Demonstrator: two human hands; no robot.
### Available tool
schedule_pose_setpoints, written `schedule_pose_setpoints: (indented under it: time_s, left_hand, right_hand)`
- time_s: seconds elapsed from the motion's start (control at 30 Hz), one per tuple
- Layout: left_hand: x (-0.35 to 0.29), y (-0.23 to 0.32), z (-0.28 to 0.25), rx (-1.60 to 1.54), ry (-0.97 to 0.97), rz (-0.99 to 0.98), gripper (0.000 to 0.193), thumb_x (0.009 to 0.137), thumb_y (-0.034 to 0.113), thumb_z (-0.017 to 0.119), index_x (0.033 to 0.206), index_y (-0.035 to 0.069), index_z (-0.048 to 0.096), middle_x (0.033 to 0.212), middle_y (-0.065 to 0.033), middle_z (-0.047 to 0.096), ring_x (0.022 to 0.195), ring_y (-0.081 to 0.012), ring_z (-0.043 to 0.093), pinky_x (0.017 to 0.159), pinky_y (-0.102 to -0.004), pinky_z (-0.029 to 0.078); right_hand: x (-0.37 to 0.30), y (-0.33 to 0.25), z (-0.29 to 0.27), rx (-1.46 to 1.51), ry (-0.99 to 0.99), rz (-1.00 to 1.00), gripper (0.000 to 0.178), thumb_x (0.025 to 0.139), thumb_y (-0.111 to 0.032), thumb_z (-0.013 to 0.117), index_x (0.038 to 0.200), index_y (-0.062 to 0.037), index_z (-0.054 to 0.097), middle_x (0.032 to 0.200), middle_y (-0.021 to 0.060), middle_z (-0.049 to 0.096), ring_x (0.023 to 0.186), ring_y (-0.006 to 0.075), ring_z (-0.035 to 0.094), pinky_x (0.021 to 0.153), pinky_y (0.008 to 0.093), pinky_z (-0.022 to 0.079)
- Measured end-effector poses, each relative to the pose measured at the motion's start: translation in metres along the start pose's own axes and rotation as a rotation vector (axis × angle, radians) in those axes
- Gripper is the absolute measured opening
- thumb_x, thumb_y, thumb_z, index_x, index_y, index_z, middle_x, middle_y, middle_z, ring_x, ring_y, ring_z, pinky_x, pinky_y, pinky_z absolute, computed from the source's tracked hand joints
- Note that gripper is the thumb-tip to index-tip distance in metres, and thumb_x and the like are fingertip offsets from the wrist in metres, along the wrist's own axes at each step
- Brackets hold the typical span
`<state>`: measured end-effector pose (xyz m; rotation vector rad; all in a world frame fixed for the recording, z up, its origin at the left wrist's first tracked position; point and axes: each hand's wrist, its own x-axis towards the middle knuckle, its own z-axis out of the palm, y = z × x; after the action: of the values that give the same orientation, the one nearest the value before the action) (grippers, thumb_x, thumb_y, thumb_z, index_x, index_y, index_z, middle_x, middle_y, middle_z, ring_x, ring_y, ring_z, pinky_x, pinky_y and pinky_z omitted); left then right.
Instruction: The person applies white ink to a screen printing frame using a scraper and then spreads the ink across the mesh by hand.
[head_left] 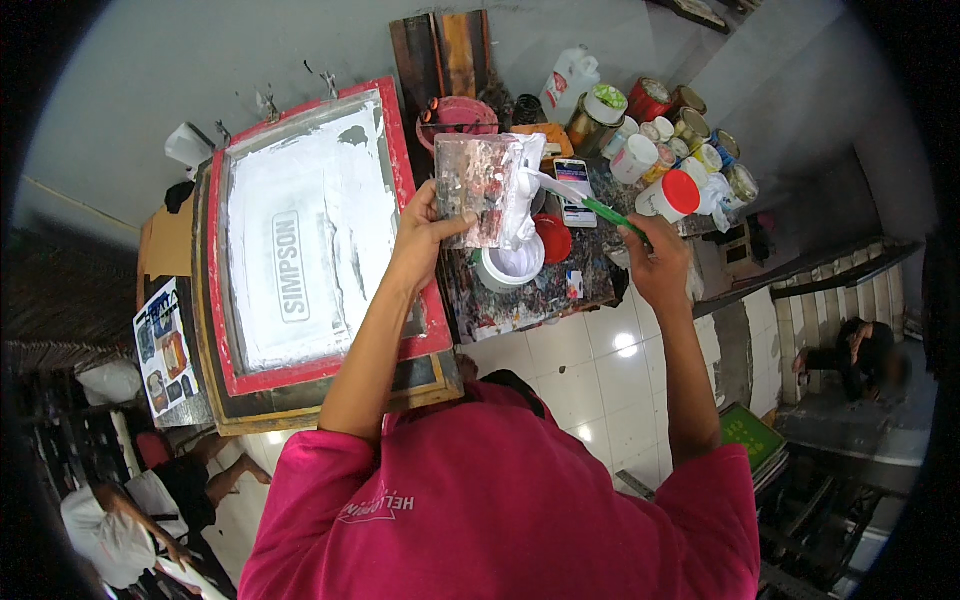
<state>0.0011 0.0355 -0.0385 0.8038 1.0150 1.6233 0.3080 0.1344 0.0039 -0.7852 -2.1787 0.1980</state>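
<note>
My left hand (424,228) grips a flat, ink-stained squeegee (468,185), with thick white ink along its right edge. In my right hand (655,258) is a green-handled spatula (606,212), its pale blade touching that ink. Just below the squeegee stands an open white tub (494,278) with white ink inside, partly covered by the squeegee. A red lid (554,241) lies beside the tub. To the left, a red-framed printing screen (398,150) carries a spread of white ink around a printed design.
A phone (572,178) lies on the paint-stained table (595,285). Several ink tubs and cans crowd its far right, including one with a red lid (681,191). A pink basin (466,116) sits at the back. Two other people (110,535) are seated at the far left and right.
</note>
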Motion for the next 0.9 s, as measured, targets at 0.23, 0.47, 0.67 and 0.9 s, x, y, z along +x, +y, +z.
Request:
schedule_pose_setpoints:
  time_s: [0.23, 0.47, 0.67, 0.9]
  left_hand:
    - [0.001, -0.009, -0.005, 0.016, 0.012, 0.0, 0.049, 0.082, -0.009, 0.066, 0.128, 0.003, 0.053, 0.121, -0.0076, 0.065, 0.11, -0.0168, 0.062, 0.099, -0.033, 0.045]
    - [0.003, -0.012, -0.009, 0.03, 0.011, 0.001, 0.052, 0.082, -0.01, 0.066, 0.13, 0.001, 0.052, 0.123, -0.0086, 0.064, 0.112, -0.0178, 0.061, 0.101, -0.0337, 0.044]
    - [0.003, -0.009, -0.006, 0.032, 0.012, 0.004, 0.051, 0.081, -0.01, 0.067, 0.129, 0.001, 0.052, 0.124, -0.0083, 0.064, 0.113, -0.0178, 0.06, 0.101, -0.033, 0.043]
    - [0.003, -0.01, -0.008, 0.029, -0.004, -0.015, 0.051, 0.081, -0.009, 0.067, 0.129, 0.002, 0.052, 0.123, -0.0077, 0.064, 0.112, -0.0173, 0.06, 0.101, -0.0322, 0.043]
  right_hand:
    - [-0.022, 0.018, 0.015, 0.029, -0.049, -0.032, 0.022, 0.08, 0.003, 0.071, 0.1, -0.0035, 0.064, 0.086, 0.0147, 0.065, 0.078, 0.0328, 0.065, 0.063, 0.0396, 0.051]
    - [-0.034, 0.019, 0.025, 0.04, -0.065, 0.002, 0.022, 0.079, 0.003, 0.071, 0.099, -0.0034, 0.064, 0.088, 0.0156, 0.065, 0.077, 0.0346, 0.064, 0.064, 0.0406, 0.052]
    - [-0.048, 0.028, 0.03, 0.003, -0.129, 0.016, 0.02, 0.079, 0.003, 0.071, 0.098, -0.0027, 0.064, 0.09, 0.0149, 0.065, 0.079, 0.0336, 0.064, 0.066, 0.0408, 0.053]
    - [-0.055, 0.024, 0.035, 0.012, -0.135, 0.032, 0.022, 0.079, 0.002, 0.07, 0.099, -0.0033, 0.064, 0.091, 0.0141, 0.065, 0.082, 0.0336, 0.064, 0.068, 0.0415, 0.053]
